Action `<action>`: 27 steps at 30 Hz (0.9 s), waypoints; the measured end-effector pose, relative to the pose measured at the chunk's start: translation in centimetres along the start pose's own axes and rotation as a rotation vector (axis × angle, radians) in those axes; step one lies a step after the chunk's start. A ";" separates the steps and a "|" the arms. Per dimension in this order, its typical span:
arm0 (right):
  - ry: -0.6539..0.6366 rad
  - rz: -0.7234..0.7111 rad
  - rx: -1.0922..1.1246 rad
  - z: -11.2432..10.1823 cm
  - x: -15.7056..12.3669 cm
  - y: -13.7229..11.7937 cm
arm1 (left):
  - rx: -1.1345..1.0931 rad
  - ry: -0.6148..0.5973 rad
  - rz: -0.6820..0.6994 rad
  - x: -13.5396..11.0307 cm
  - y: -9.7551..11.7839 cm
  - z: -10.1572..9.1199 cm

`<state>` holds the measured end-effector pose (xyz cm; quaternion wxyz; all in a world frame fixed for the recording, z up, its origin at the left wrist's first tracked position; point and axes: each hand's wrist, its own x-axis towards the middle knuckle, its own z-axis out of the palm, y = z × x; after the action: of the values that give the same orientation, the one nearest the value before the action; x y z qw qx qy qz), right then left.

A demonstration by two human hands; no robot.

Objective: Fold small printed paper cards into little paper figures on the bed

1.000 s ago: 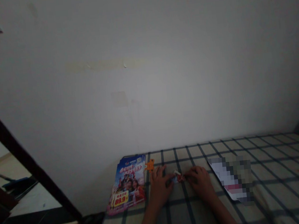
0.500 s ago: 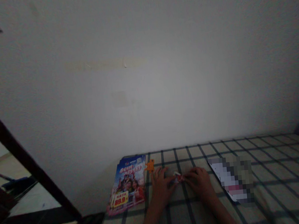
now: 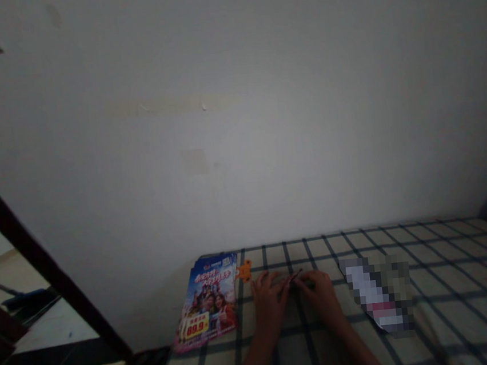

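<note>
Close together on the checked sheet, my left hand [image 3: 270,293] and my right hand [image 3: 319,291] pinch a small piece of folded paper [image 3: 294,277] between them. It looks thin and dark from this side, and the fingers hide most of it. The fingertips of both hands are closed on it, while the outer fingers of my left hand are spread toward the sheet. Left of my left hand lies a stack of printed leaflets [image 3: 212,300], blue and pink with a picture of people.
The checked sheet [image 3: 293,338] covers a bed against a pale wall [image 3: 263,117]. A blurred-out flat object [image 3: 377,296] lies to the right of my hands. Orange printed figures [image 3: 244,271] mark the sheet. A dark slanted post [image 3: 39,254] rises at the left, with a blue dustpan [image 3: 28,299] beyond.
The paper has turned from showing its red and white face to a thin edge. Both hands have drawn slightly closer together around it.
</note>
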<state>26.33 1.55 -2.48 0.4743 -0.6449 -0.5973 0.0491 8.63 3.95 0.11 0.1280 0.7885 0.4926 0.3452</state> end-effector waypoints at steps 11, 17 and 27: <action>-0.045 0.092 0.169 0.4 -0.8 -0.4 | -0.110 -0.125 -0.053 0.1 -0.1 -0.1; -0.094 0.104 0.176 0.4 -1.0 -0.4 | -0.172 -0.110 -0.075 0.2 -0.1 -0.1; -0.096 0.085 0.177 0.3 -1.1 -0.4 | -0.211 -0.104 -0.098 0.1 0.7 -0.8</action>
<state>25.56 0.71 -2.97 0.4978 -0.6222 -0.5847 0.1525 8.55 3.59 1.12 0.2524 0.7625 0.4843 0.3469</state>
